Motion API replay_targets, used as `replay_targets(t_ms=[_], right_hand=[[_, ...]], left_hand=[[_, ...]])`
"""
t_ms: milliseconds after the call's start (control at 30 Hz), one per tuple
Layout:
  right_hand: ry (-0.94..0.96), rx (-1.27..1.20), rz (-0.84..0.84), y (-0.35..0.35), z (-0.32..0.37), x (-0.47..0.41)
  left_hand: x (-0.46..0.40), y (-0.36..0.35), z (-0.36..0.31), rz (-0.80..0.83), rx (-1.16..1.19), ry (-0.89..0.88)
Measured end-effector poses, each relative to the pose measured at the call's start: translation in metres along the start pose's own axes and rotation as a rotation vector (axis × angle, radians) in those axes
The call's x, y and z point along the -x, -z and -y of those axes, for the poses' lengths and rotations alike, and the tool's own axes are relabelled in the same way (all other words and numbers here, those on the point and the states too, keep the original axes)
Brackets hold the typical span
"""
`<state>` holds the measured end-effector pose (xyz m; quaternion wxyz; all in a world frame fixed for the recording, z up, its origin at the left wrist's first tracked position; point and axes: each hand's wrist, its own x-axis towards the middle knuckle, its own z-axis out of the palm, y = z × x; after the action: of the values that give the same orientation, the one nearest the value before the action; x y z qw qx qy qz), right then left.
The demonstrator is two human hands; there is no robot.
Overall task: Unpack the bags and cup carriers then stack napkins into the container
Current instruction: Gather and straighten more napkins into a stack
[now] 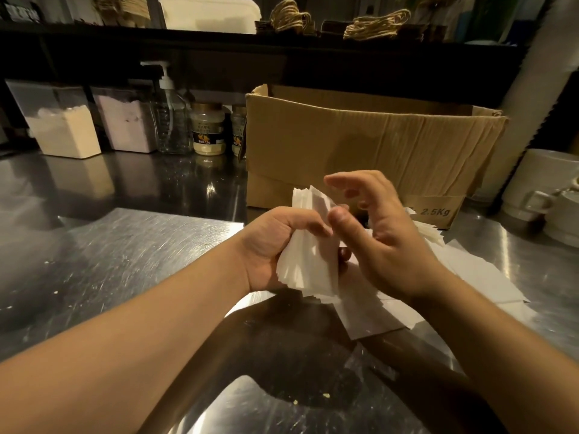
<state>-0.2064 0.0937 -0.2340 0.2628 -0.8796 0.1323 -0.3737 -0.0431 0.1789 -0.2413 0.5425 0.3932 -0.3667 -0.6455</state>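
Observation:
My left hand grips a thick stack of white napkins above the steel counter, thumb on top, the stack fanning out at its lower edge. My right hand hovers just to the right of the stack with spread, curled fingers; its thumb touches the stack's upper corner. More white napkins lie loose on the counter under and to the right of my hands. Behind them stands an open brown cardboard box marked 2.5Kg.
The steel counter stretches left and toward me. At the back left are two clear bins of powder, a pump bottle and two jars. White cups sit at the right edge. A dark shelf with twine-handled bags runs overhead.

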Motion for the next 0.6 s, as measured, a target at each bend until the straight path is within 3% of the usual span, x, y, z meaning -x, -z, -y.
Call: replay_targets(t_ms=[167, 600], right_hand=[[-0.016, 0.126, -0.049, -0.0016, -0.0031, -0.0042], [-0.155, -0.076, -0.045, -0.0014, -0.0017, -0.0044]], left_hand=[[0.0042, -0.0028, 0.0, -0.057, -0.076, 0.001], [0.0053, -0.0047, 0.001, -0.093, -0.146, 0.014]])
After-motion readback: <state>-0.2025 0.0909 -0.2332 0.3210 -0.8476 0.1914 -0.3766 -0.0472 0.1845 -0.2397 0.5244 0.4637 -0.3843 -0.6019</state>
